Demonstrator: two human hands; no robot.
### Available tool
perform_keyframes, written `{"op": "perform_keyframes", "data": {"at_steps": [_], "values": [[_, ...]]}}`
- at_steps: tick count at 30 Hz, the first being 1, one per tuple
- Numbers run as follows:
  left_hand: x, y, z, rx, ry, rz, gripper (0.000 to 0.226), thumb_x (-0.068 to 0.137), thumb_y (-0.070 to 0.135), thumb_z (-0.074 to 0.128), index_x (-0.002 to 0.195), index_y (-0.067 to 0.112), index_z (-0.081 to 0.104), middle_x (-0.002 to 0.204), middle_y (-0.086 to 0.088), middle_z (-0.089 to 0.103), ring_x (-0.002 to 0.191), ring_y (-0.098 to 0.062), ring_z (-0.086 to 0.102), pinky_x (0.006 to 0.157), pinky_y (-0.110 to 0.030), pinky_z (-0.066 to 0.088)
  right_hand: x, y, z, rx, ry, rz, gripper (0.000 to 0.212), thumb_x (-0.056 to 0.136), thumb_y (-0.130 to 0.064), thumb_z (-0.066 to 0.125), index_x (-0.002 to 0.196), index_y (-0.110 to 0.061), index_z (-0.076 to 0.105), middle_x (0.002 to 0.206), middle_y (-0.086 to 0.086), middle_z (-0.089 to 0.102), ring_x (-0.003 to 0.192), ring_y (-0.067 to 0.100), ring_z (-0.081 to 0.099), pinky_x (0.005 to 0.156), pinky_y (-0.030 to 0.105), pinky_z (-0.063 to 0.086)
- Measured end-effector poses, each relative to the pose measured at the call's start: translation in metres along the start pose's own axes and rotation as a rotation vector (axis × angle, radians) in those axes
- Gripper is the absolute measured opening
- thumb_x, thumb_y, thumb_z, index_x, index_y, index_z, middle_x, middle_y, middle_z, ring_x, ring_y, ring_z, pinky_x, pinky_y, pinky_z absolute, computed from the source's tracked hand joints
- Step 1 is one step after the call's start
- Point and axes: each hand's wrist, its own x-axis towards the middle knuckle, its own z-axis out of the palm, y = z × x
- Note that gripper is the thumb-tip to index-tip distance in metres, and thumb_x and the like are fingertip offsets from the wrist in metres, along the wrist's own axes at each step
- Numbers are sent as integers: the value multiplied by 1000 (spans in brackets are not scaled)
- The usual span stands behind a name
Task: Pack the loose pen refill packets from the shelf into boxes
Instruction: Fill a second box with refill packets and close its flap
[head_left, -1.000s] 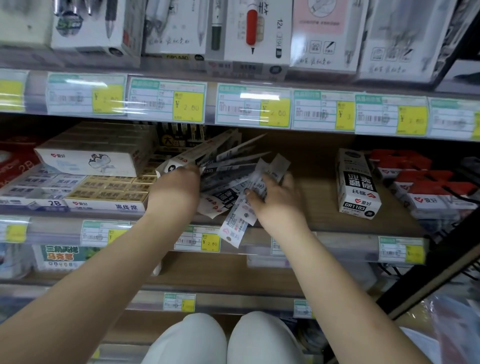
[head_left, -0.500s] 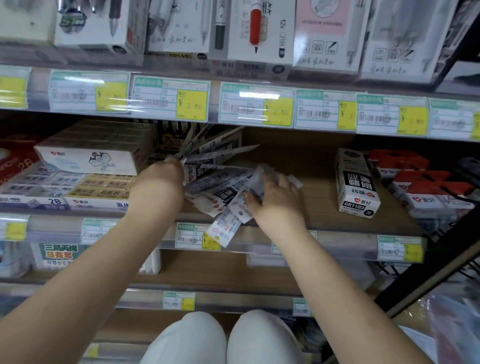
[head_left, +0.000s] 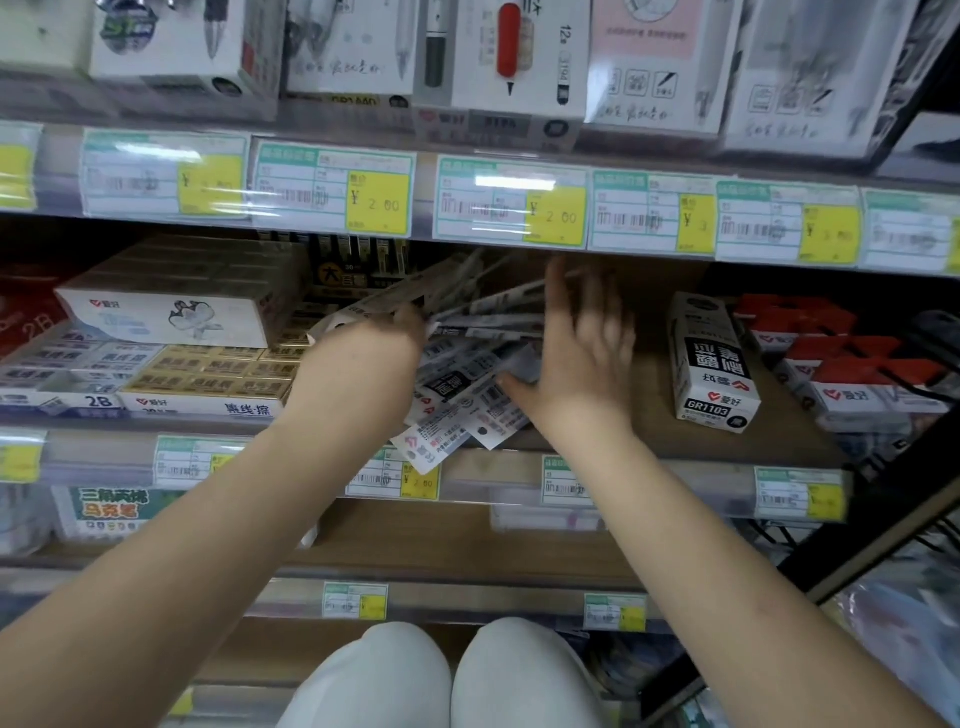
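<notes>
Many slim, light, slippery refill packets (head_left: 467, 384) fan loosely; left hand (head_left: 358, 358) seemingly grips one end, right hand (head_left: 582, 353) spread open beside them.

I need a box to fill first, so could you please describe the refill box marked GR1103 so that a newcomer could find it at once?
Look at the wooden middle shelf, under the row of yellow price tags. Right of the heap of loose refill packets and the right hand, the GR1103 box lies alone. Unlike the red-topped boxes further right, it is white with a black label.
</notes>
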Motion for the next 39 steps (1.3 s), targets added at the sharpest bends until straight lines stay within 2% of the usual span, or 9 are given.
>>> {"op": "perform_keyframes", "data": {"at_steps": [5,9,13,18,21,27,33,36,39], "values": [[-3,2,-4,27,-15,150,44,73,-15,45,115,1,50,54,0,24,52,-21,37,45,-27,31,10,-1,-17,-169,104,-196,91,82,-34,67,148,-34,5,156,4,13,144,27,7,112,49,-10],[-7,-1,-5,46,4,234,62,71,-17,50,130,2,45,59,1,28,52,-20,30,41,-23,17,16,-2,-27,-238,68,-287,84,82,-27,67,147,-33,15,143,2,41,135,24,33,114,48,2],[-12,-7,-11,-35,5,326,73,40,-26,67,111,-7,62,49,-5,37,45,-16,22,41,-12,11,17,0,-31,-268,70,-420,66,79,-22,69,138,-24,40,137,2,46,130,25,34,111,41,17],[-21,-10,-16,-68,19,342,76,40,-25,71,113,-6,61,52,-10,50,40,-20,31,36,-20,21,9,0,-33,-288,47,-517,49,79,-5,63,125,-15,50,113,9,58,103,31,52,75,38,46],[-28,-10,-20,-133,40,299,74,46,-24,73,116,-3,59,60,-12,57,43,-27,49,32,-26,34,3,1,-36,-241,101,-528,41,60,2,75,98,-6,63,96,15,62,75,35,59,54,32,40],[-31,-12,-38,-250,103,357,54,64,-17,70,115,-6,56,82,-22,66,66,-37,65,48,-41,52,-1,-6,-47,-188,119,-517,35,75,-16,71,106,-7,59,97,13,64,82,34,60,61,33,36],[-45,-14,-51,-441,233,154,55,81,8,70,132,9,49,116,-7,64,94,-21,61,79,-31,44,-14,-10,-52,-242,140,-497,42,75,-23,74,109,-9,55,89,8,65,83,29,60,62,28,31],[-55,-9,-55,-821,240,-96,60,78,13,73,128,23,41,110,18,59,99,2,59,86,-22,49,-21,-13,-54,-191,192,-453,51,50,-19,88,91,-6,61,67,7,64,60,26,60,55,24,28],[-68,4,-55,-1270,246,-339,56,72,19,76,114,26,39,102,8,62,92,-1,65,80,-28,55,-32,-21,-58,-129,180,-450,41,65,-21,80,95,-8,55,73,5,62,65,25,56,55,26,26]]}}
